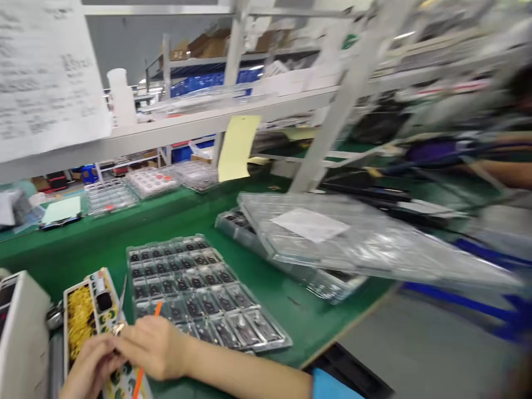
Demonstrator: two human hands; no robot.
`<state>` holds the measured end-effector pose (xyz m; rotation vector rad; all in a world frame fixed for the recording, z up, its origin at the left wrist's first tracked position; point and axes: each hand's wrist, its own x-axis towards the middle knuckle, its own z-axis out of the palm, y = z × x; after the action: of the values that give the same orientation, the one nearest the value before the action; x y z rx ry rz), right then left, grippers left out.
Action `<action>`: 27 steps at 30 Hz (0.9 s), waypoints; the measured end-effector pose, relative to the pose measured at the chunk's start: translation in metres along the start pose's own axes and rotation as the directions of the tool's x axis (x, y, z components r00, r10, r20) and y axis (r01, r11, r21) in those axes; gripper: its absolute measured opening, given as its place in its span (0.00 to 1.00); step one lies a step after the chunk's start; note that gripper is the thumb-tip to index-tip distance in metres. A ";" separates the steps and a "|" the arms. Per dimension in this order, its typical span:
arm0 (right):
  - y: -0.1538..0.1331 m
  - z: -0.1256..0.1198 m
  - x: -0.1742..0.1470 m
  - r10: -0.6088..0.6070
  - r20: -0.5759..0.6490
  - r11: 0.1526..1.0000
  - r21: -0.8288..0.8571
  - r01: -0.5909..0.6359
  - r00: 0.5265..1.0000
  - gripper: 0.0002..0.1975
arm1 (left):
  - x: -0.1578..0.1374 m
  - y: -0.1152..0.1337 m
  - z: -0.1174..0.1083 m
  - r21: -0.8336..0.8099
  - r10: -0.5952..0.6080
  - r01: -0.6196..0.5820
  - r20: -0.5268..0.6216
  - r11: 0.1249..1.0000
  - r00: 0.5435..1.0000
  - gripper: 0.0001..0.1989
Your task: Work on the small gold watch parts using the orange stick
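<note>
My left hand (93, 360) and my right hand (153, 346) meet at the lower left, fingertips pinched together. Between them shows a small shiny piece (118, 328), too blurred to name. A thin orange stick (138, 382) passes through my closed right hand, its ends showing above and below. Above the fingertips rises a thin pale pointed thing (123, 293), whose kind I cannot make out. Right beside my right hand lies a clear plastic tray (276, 339) with dark small parts in its compartments. Beneath my hands is a patterned box (66, 332) holding yellow bits (81, 316).
More clear trays (257, 221) are stacked at an angle on the right, a white paper (310, 224) on top. A white bin (25, 332) stands at the far left. A metal shelf frame (178, 130) crosses above the green bench (286, 302). A yellow note (238, 147) hangs from it.
</note>
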<state>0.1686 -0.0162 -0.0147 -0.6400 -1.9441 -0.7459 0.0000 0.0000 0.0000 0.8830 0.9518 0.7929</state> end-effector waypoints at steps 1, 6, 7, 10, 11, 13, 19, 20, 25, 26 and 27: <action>-0.001 0.000 0.003 -0.003 0.002 1.000 -0.007 0.003 1.000 0.21 | 0.001 0.002 0.000 -0.046 -0.002 0.005 0.069 0.999 0.998 0.15; -0.005 0.006 0.006 -0.090 0.003 0.996 0.015 0.090 0.996 0.22 | 0.007 0.002 -0.009 -0.119 0.038 -0.027 0.096 0.993 0.995 0.15; -0.005 0.008 0.004 -0.096 0.005 0.995 0.014 0.096 0.995 0.22 | 0.009 0.001 -0.011 -0.122 0.038 -0.025 0.104 0.992 0.994 0.15; -0.006 0.013 -0.002 -0.094 0.002 0.996 0.006 0.094 0.996 0.19 | 0.012 -0.001 -0.014 -0.118 0.046 -0.030 0.131 0.993 0.990 0.14; -0.006 0.014 -0.004 -0.089 0.002 0.996 0.003 0.089 0.996 0.17 | 0.012 -0.001 -0.015 -0.115 0.052 -0.036 0.139 0.993 0.989 0.14; -0.006 0.014 -0.005 -0.084 0.004 0.996 0.000 0.084 0.996 0.14 | 0.011 0.000 -0.015 -0.108 0.071 -0.054 0.154 0.993 0.986 0.14; -0.007 0.002 0.006 -0.153 -0.009 0.988 0.007 0.153 0.988 0.13 | -0.003 0.008 -0.010 -0.097 0.157 -0.139 0.209 0.985 0.965 0.16; -0.006 -0.001 0.007 -0.159 -0.009 0.987 0.013 0.160 0.987 0.13 | -0.005 0.008 -0.010 -0.096 0.164 -0.147 0.215 0.984 0.963 0.17; 0.002 -0.009 -0.001 -0.054 -0.020 0.996 0.065 0.055 0.998 0.09 | -0.003 0.006 -0.009 -0.115 0.193 -0.174 0.174 0.978 0.966 0.13; 0.004 -0.010 -0.003 0.003 -0.027 0.997 0.075 -0.001 1.000 0.09 | -0.003 0.005 -0.008 -0.117 0.195 -0.177 0.163 0.977 0.967 0.12; 0.004 -0.011 -0.005 0.072 -0.033 0.994 0.087 -0.068 0.997 0.09 | -0.002 0.005 -0.008 -0.119 0.192 -0.175 0.157 0.977 0.969 0.13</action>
<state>0.1799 -0.0220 -0.0137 -0.6343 -1.8998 -0.6228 -0.0089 0.0020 0.0024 0.9403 0.6813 0.9034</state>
